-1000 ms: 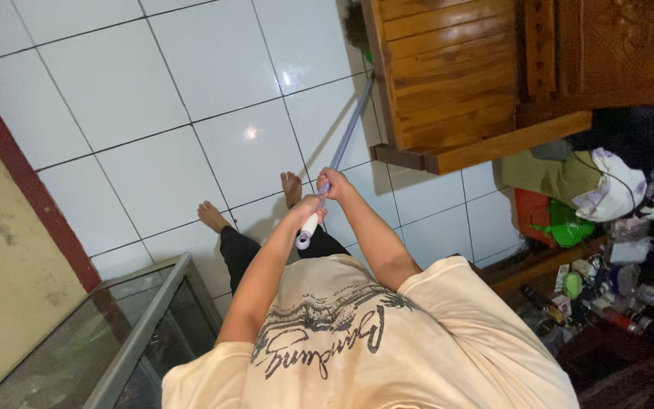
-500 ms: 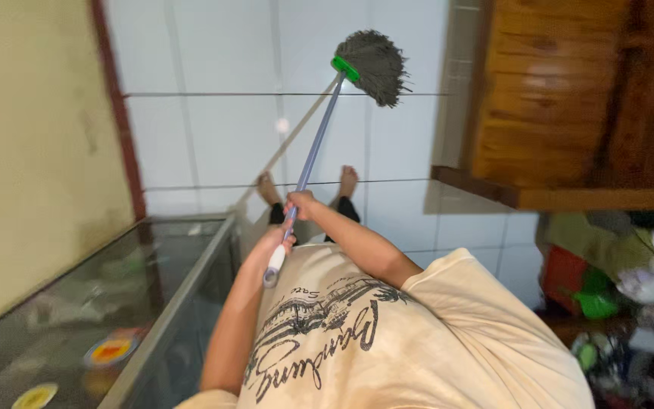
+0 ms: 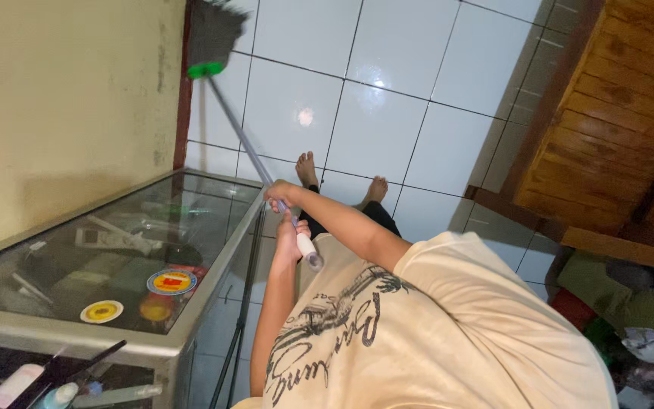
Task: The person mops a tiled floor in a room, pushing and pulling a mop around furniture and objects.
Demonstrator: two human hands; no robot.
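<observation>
At left stands the glass cabinet (image 3: 115, 250). Our mop (image 3: 213, 34) head sits upper left, by the wall. Both hands' fingers wrap the handle: right hand (image 3: 278, 194) lower for steering, left hand (image 3: 291, 241) near the white end for leverage.

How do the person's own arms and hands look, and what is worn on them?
Both arms are bare from the short sleeves down. The sleeves belong to a loose cream T-shirt with a dark printed drawing on the chest. The left hand and right hand wear no gloves; no ring, watch or bracelet can be seen.
</observation>
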